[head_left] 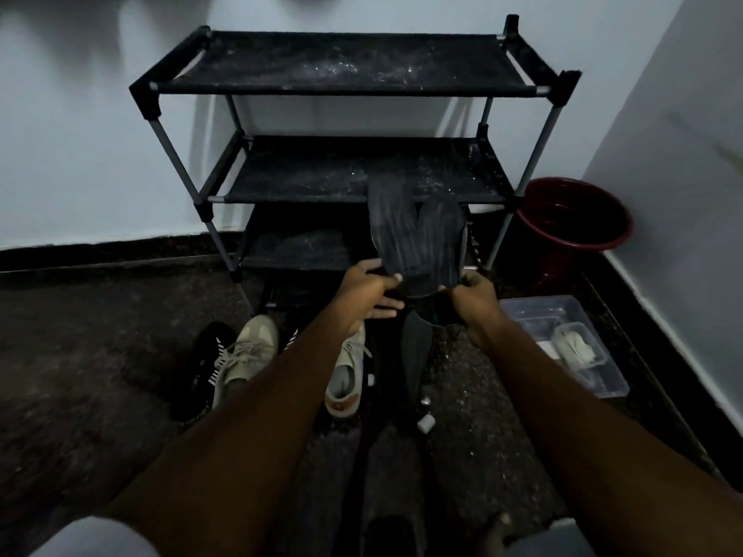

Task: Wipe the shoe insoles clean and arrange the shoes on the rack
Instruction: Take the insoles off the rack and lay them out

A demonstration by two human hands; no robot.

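Observation:
Two dark ribbed insoles (418, 231) stand upright side by side in front of the black shoe rack (345, 170). My left hand (368, 293) pinches their lower left end and my right hand (474, 299) grips the lower right end. A third dark insole (416, 351) lies on the floor just below my hands. A beige sneaker (249, 351) and its mate (347, 375) sit on the floor under my left forearm. Beside them at the left is a black shoe (201, 367) with white stripes.
The rack's dusty fabric shelves carry no shoes. A dark red bucket (575, 215) stands right of the rack by the wall. A clear plastic tub (563, 343) holding a small container with a pale cloth sits at right. Small white caps (425, 424) lie on the floor.

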